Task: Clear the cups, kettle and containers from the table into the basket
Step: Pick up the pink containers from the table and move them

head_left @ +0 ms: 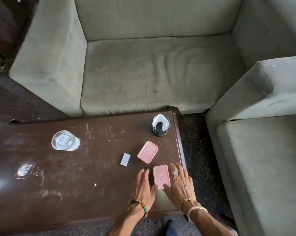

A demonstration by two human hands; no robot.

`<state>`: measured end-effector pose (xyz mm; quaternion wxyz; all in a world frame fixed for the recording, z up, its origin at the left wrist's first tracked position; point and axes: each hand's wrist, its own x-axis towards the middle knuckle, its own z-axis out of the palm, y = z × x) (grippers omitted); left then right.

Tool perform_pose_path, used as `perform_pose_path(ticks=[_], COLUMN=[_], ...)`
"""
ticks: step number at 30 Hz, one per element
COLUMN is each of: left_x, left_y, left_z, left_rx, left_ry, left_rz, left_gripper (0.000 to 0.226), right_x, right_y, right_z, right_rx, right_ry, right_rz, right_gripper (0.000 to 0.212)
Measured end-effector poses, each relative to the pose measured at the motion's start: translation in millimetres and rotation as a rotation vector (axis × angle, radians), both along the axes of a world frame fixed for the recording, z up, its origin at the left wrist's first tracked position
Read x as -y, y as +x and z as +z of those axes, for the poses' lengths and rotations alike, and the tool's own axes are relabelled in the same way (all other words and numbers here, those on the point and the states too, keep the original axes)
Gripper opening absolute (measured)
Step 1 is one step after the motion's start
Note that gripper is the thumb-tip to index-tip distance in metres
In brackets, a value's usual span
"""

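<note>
Two pink lidded containers lie on the dark brown table (75,193). The near container (161,175) sits between my hands. My left hand (143,186) lies flat on the table at its left side, fingers straight, thumb touching its near corner. My right hand (181,183) lies flat at its right side, thumb on its near edge. The far container (147,152) rests just beyond, untouched. A clear glass (63,140) stands at the table's left back. No basket or kettle is in view.
A black mesh cup (161,127) holding white paper stands at the table's far right corner. A small white block (125,159) lies left of the far container. A faint glassy shape (24,169) shows at the left. Grey sofas (152,68) border the table behind and to the right.
</note>
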<state>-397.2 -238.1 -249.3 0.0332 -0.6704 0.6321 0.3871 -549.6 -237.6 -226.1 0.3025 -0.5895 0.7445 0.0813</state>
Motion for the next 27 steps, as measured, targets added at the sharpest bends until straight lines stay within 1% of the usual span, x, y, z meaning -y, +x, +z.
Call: perform_pose_path(ticks=[3, 5, 7, 9, 13, 16, 18, 20, 23, 24, 27], left_x=[2.7, 4.1, 5.9, 7.5, 8.9, 8.5, 7.2, 6.7, 10.9, 15.4, 31.6], left_y=[-8.0, -12.9, -15.8, -18.1, -20.6, -19.7, -17.2, -13.7, -13.0, -14.0, -15.0], left_z=[-14.4, -21.4, -27.2, -30.2, -33.5, -29.0, -19.6, -1.7, 31.6, 46.7, 107.5], left_rx=[-0.067, -0.103, -0.119, -0.093, -0.049, -0.045, -0.052, -0.066, -0.117, -0.168, -0.263], left_ry=[0.059, 0.115, 0.153, 0.170, 0.186, 0.200, 0.207, 0.216, 0.248, 0.248, 0.215], left_rz=[0.048, 0.096, 0.139, 0.151, 0.194, 0.227, 0.238, 0.240, 0.299, 0.336, 0.373], left_gripper=[0.066, 0.062, 0.052, 0.039, 0.026, 0.022, 0.018, 0.013, 0.011, 0.010, 0.019], right_x=[3.2, 4.3, 5.4, 6.1, 7.4, 6.4, 2.6, -0.9, -0.3, 2.9, 17.1], right_y=[-0.6, -1.2, -1.6, -1.9, 1.0, 3.0, 3.2, 2.6, 2.1, 2.0, -0.1], right_z=[-15.4, -24.5, -29.5, -31.9, -34.7, -31.3, -24.2, -9.1, 24.1, 40.9, 96.8], right_rx=[0.068, 0.143, 0.219, 0.271, 0.276, 0.266, 0.257, 0.252, 0.252, 0.256, 0.281], right_ry=[0.051, 0.078, 0.109, 0.129, 0.153, 0.137, 0.120, 0.101, 0.071, 0.056, 0.014], right_rz=[-0.094, -0.144, -0.190, -0.235, -0.258, -0.298, -0.311, -0.296, -0.284, -0.290, -0.282], right_gripper=[0.081, 0.075, 0.066, 0.060, 0.052, 0.035, 0.025, 0.019, 0.016, 0.016, 0.018])
